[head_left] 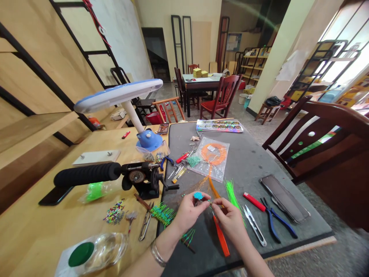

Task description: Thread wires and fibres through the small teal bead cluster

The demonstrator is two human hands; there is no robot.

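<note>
Left hand [188,212] pinching a teal beaded piece [198,196], fingers narrow; right hand [229,223] tightly pinching orange strands [214,188] just beside it, over the gray mat's [245,161] near edge.

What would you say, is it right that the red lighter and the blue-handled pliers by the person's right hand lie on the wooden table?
Not quite: the head view shows the lighter and the pliers lying on the grey mat, not the wooden table. They do lie by the right hand.
</note>
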